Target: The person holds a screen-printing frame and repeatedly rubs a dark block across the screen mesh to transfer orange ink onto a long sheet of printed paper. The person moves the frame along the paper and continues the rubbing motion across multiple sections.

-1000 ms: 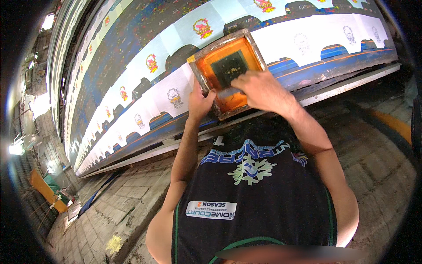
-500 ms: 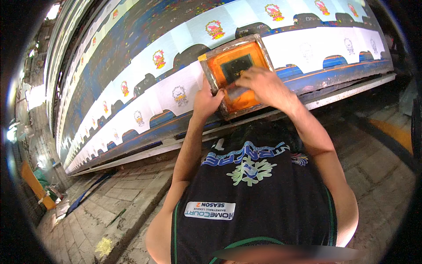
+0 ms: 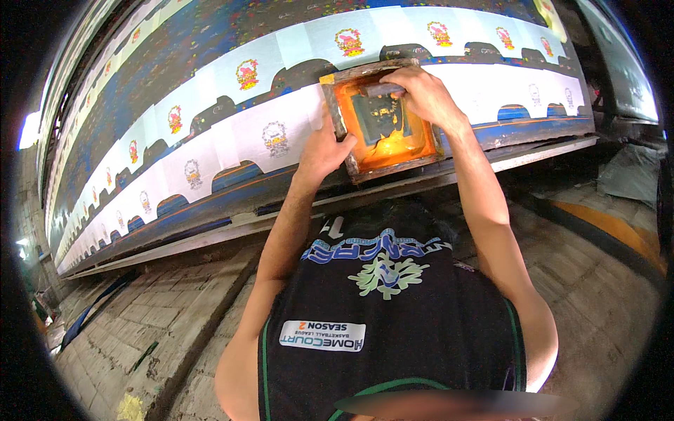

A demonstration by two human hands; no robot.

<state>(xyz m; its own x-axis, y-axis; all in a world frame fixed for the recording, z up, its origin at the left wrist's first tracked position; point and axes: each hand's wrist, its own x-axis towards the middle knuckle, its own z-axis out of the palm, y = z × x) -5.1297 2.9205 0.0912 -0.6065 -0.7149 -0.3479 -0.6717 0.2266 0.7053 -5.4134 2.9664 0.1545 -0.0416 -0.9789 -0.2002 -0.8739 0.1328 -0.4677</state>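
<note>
A wooden-framed printing screen (image 3: 393,170) lies over the front row of white fabric pieces (image 3: 228,151) on a long table. Its inside is smeared orange around a dark rectangular window, and a pool of orange-yellow ink (image 3: 400,146) sits toward the near side. My left hand (image 3: 323,150) grips the frame's left side, thumb on top of the wood. At the far inner end of the screen, my right hand (image 3: 428,98) is closed around a small squeegee (image 3: 384,90), whose blade edge is partly hidden.
Dark outline prints (image 3: 275,139) mark several front pieces. Behind them, another row bears red-and-yellow prints (image 3: 349,43). The table's pale front rail (image 3: 491,166) runs close before me, above a brick-paved floor (image 3: 168,316). Grey plastic sheeting (image 3: 630,175) lies at the right.
My right hand has moved the squeegee from the near part of the screen to its far end. Ink now shows pooled near me. My left hand keeps its hold on the frame.
</note>
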